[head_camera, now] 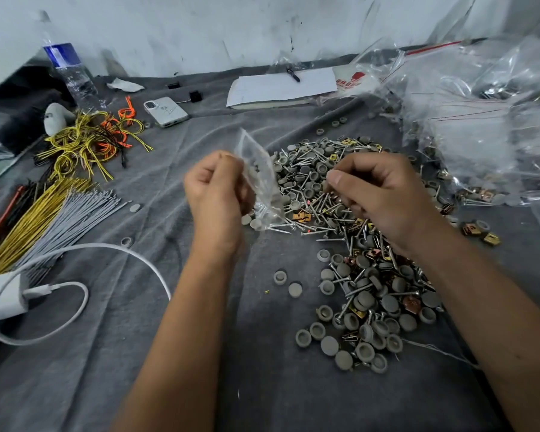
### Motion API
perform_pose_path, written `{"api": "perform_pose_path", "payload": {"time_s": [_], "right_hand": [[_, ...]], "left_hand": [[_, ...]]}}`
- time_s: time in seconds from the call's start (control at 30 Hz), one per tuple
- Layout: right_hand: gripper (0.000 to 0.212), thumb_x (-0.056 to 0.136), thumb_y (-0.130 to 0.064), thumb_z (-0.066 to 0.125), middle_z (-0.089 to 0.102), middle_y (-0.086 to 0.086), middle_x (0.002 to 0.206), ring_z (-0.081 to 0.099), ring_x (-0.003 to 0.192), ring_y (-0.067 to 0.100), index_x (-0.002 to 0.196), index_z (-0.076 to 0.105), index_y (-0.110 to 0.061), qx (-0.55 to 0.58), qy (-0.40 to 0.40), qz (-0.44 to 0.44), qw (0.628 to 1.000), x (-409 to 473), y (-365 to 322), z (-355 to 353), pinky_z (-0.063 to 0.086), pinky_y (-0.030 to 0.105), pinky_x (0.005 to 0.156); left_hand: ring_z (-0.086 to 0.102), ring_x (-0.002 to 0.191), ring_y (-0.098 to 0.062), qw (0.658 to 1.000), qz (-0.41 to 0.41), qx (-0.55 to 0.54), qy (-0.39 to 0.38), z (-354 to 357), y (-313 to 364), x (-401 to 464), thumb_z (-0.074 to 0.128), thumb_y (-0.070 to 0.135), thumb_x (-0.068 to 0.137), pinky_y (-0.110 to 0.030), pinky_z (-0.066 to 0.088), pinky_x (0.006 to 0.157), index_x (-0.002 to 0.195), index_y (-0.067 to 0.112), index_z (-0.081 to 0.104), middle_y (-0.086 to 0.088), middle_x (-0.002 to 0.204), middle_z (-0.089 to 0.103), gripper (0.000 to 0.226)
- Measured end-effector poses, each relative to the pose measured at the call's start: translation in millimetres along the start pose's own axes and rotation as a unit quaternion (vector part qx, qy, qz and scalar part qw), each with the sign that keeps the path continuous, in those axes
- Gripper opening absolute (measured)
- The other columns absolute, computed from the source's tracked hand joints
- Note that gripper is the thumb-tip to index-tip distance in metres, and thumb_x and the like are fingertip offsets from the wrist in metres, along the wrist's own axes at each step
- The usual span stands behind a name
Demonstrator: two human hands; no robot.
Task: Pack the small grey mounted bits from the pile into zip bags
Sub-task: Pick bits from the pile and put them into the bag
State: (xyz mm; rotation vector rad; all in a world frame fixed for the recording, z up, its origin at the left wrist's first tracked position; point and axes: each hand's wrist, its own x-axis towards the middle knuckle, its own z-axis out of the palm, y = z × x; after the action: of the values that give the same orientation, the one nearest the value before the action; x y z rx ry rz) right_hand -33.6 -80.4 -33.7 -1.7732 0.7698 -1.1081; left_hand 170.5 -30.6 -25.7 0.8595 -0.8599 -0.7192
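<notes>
The left hand gripped a small clear bag, held upright above the grey cloth. The right hand, fingers curled, pinched something tiny over the pile just beside the bag.

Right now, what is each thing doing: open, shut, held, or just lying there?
Zip bag: held up by the left hand, a few parts inside.
Right hand: fingers curled over the pile, pinching small parts.
Water bottle: upright.
Phone: lying face down.
Notebook: closed, pen on top.
</notes>
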Motion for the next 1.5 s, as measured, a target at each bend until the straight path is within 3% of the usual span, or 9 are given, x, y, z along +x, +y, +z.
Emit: {"api": "perform_pose_path", "payload": {"time_s": [0.07, 0.2, 0.33, 0.5, 0.63, 0.93, 1.03, 1.2, 1.5], "right_hand": [[0.016, 0.091, -0.036, 0.074, 0.066, -0.011, 0.068, 0.056, 0.058, 0.003, 0.080, 0.076, -0.025, -0.121, -0.031, -0.027, 0.992, 1, 6, -5, 0.045, 0.019, 0.055], [0.024, 0.078, -0.058, 0.074, 0.064, -0.017, 0.084, 0.056, 0.089, 0.011, 0.079, 0.070, -0.034, -0.377, -0.148, -0.038, 0.914, 1, 11, -5, 0.051, 0.038, 0.080], [0.024, 0.077, -0.058, 0.079, 0.062, -0.012, 0.104, 0.046, 0.112, 0.015, 0.082, 0.066, -0.039, -0.421, -0.163, -0.035, 0.892, 0, 10, -1, 0.046, 0.039, 0.090], [0.023, 0.086, -0.050, 0.075, 0.056, -0.005, 0.104, 0.042, 0.106, 0.016, 0.095, 0.072, -0.029, -0.456, -0.181, -0.059, 0.869, 0, 13, 3, 0.044, 0.039, 0.092], [0.023, 0.090, -0.044, 0.071, 0.050, -0.007, 0.098, 0.038, 0.101, 0.013, 0.094, 0.067, -0.022, -0.436, -0.172, -0.071, 0.880, 0, 12, 4, 0.039, 0.033, 0.091], [0.033, 0.091, -0.050, 0.069, 0.047, -0.003, 0.110, 0.034, 0.113, 0.017, 0.106, 0.072, -0.020, -0.485, -0.210, -0.058, 0.847, 0, 11, 4, 0.038, 0.038, 0.102], [0.024, 0.094, -0.041, 0.066, 0.048, -0.006, 0.110, 0.033, 0.112, 0.013, 0.102, 0.068, -0.019, -0.427, -0.178, -0.059, 0.885, 0, 9, 6, 0.034, 0.031, 0.102], [0.006, 0.100, -0.025, 0.060, 0.064, -0.013, 0.092, 0.060, 0.087, 0.004, 0.098, 0.062, -0.020, -0.211, -0.012, -0.046, 0.976, 1, 6, 5, 0.047, 0.020, 0.074], [0.009, 0.089, -0.006, 0.078, 0.076, -0.001, 0.082, 0.075, 0.073, 0.017, 0.096, 0.076, -0.011, -0.068, 0.052, -0.072, 0.994, -2, 5, 13, 0.058, 0.024, 0.057]], "left_hand": [[0.023, 0.036, -0.005, 0.998, 0.044, -0.004, 0.055, -6, 6, 5, 0.048, 0.004, 0.080, -0.014, 0.021, 0.043, 0.045, 0.024, 0.045, 0.011, 0.042, 0.034, 0.040], [0.025, 0.038, -0.012, 0.972, 0.184, -0.009, 0.144, -14, 15, 10, 0.042, -0.008, 0.082, -0.018, 0.021, 0.045, 0.053, 0.014, 0.039, 0.003, 0.042, 0.033, 0.037], [0.032, 0.048, -0.015, 0.931, 0.296, 0.193, 0.091, -19, 9, 8, 0.048, 0.003, 0.081, -0.028, 0.021, 0.048, 0.058, 0.006, 0.046, -0.002, 0.051, 0.036, 0.023], [0.037, 0.051, -0.010, 0.893, 0.098, 0.429, -0.098, -4, -19, -4, 0.056, 0.022, 0.077, -0.030, 0.031, 0.051, 0.057, 0.003, 0.052, -0.002, 0.051, 0.046, 0.028], [0.037, 0.048, -0.007, 0.915, 0.009, 0.379, -0.135, 3, -26, -9, 0.057, 0.017, 0.076, -0.027, 0.031, 0.050, 0.050, 0.014, 0.047, 0.008, 0.047, 0.043, 0.027], [0.035, 0.047, -0.005, 0.928, -0.001, 0.347, -0.136, 4, -27, -10, 0.060, 0.003, 0.083, -0.025, 0.030, 0.050, 0.049, 0.022, 0.044, 0.013, 0.046, 0.041, 0.041], [0.037, 0.049, -0.006, 0.930, 0.000, 0.342, -0.136, 4, -29, -10, 0.059, 0.002, 0.084, -0.025, 0.033, 0.050, 0.052, 0.019, 0.048, 0.012, 0.047, 0.042, 0.038], [0.039, 0.048, -0.011, 0.935, -0.011, 0.327, -0.139, 4, -30, -13, 0.059, 0.007, 0.088, -0.027, 0.036, 0.051, 0.057, 0.014, 0.053, 0.007, 0.049, 0.046, 0.033], [0.042, 0.049, -0.018, 0.945, -0.029, 0.287, -0.155, 7, -28, -11, 0.058, 0.015, 0.086, -0.029, 0.034, 0.050, 0.058, -0.001, 0.053, -0.010, 0.052, 0.049, 0.032]]}}
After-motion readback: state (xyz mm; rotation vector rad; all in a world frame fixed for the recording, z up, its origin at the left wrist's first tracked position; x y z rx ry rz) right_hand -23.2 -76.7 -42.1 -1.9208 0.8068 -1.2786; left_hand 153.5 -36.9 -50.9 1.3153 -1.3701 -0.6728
